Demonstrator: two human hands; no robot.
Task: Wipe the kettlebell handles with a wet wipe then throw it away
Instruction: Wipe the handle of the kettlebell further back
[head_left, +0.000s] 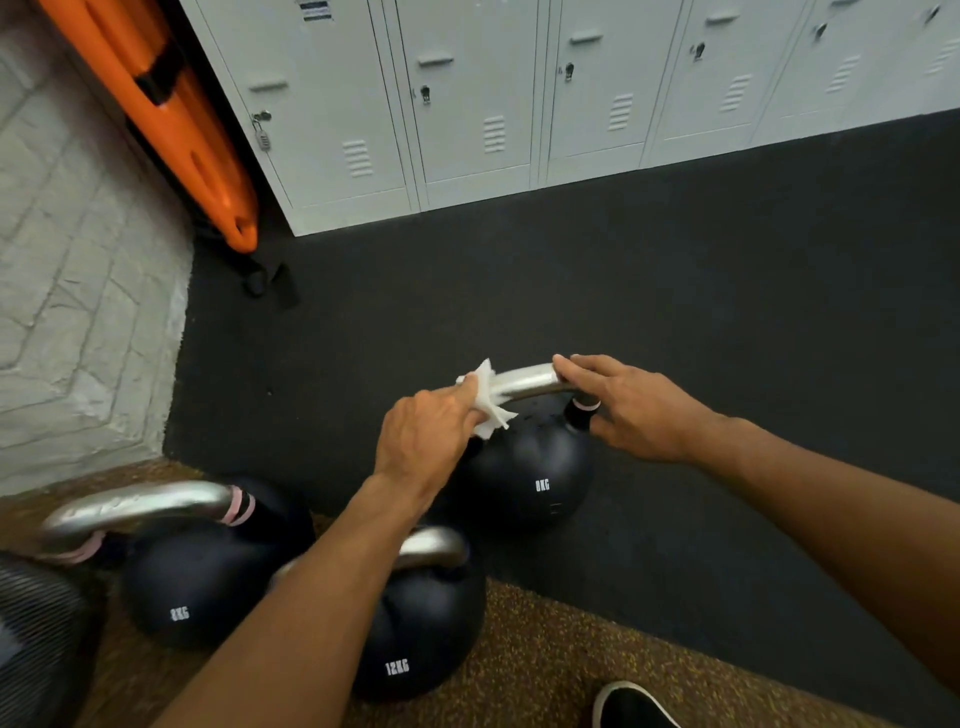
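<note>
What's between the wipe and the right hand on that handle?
Just bare silver handle: wipe, in the left hand, at one end, right hand at the other. Head view.

Left hand (426, 441) with a white wipe (488, 400) on the kettlebell (530, 478) handle (524, 379), right hand (634, 410) on the handle's other end.

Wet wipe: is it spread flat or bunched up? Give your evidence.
Bunched up: the wet wipe is crumpled round the kettlebell handle, pinched by the left hand, with ragged corners sticking out.
</note>
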